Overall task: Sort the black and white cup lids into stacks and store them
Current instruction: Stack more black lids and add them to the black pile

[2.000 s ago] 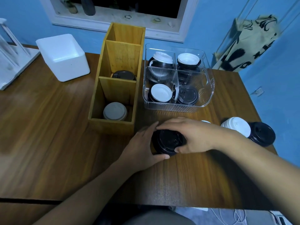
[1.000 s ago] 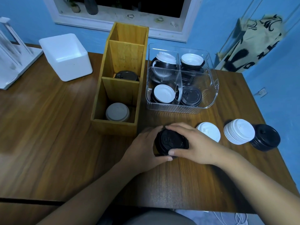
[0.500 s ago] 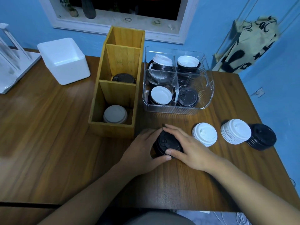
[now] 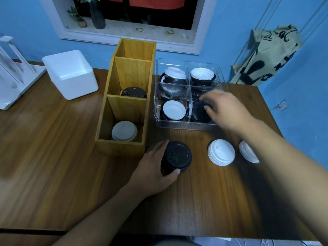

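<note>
Left hand steadies a black lid stack while the right reaches into the clear tray.

The left hand (image 4: 152, 172) curls its grip around the black lid stack (image 4: 176, 157), thumb at the near edge and fingers against the far-left side, on the wooden surface (image 4: 53, 157) just in front of the wooden organizer (image 4: 126, 96). The right hand (image 4: 224, 110) hovers over the near-right compartment of the clear tray (image 4: 186, 124), fingers loosely spread above the black lids (image 4: 199, 112) there; motion blur hides whether they touch any lid. A white lid stack (image 4: 221, 155) sits right of the black stack, and a second white stack (image 4: 246, 153) is partly hidden by the right forearm. The organizer holds a white lid (image 4: 124, 131) in its near compartment and a black lid (image 4: 134, 92) in the middle one.
</note>
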`<state>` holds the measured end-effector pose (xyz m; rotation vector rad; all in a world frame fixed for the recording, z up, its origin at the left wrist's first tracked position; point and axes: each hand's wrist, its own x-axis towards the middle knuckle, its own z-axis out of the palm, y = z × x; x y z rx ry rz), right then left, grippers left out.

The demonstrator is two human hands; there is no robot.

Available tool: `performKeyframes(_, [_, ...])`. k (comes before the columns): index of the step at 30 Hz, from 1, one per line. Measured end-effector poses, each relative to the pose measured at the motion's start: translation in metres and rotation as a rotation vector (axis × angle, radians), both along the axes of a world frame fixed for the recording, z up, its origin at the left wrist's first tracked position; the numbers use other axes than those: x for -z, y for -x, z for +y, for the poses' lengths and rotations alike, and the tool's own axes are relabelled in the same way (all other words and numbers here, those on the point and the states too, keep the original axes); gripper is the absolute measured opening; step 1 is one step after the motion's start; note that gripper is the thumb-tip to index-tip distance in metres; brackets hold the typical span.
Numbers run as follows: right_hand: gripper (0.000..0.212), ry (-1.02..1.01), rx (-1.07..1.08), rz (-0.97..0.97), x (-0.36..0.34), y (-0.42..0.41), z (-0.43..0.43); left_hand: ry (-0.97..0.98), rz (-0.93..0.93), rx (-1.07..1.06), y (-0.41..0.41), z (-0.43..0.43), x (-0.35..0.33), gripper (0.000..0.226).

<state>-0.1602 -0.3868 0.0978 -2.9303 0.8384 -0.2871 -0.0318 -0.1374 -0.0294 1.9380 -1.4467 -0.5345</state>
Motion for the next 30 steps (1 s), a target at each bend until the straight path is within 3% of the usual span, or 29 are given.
performKeyframes(4, [0.061, -0.058, 0.102, 0.432, -0.003, -0.032, -0.02, 0.006, 0.028, -0.002, 0.0, 0.001, 0.001, 0.098])
performKeyframes(10, [0.066, 0.029, 0.082, 0.563, 0.009, -0.045, -0.021, 0.032, 0.016, 0.004, 0.001, 0.002, -0.002, 0.093])
performKeyframes(13, [0.065, 0.042, 0.057, 0.556, 0.011, -0.042, -0.02, 0.034, 0.022, -0.003, 0.0, 0.002, -0.002, 0.093])
performKeyframes(19, [0.088, 0.017, 0.056, 0.455, -0.013, -0.023, -0.016, 0.037, 0.017, 0.025, 0.0, 0.001, -0.005, 0.088])
performKeyframes(23, [0.088, 0.008, 0.031, 0.255, -0.031, 0.004, -0.003, 0.043, 0.015, 0.031, 0.0, 0.0, -0.004, 0.088])
performKeyframes(26, [0.088, -0.144, -0.043, 0.08, -0.04, 0.029, 0.021, 0.045, 0.012, 0.031, 0.0, -0.001, -0.003, 0.09])
performKeyframes(30, [0.088, -0.341, -0.134, 0.013, -0.024, 0.045, 0.056, 0.034, 0.003, 0.021, 0.001, -0.001, -0.002, 0.091])
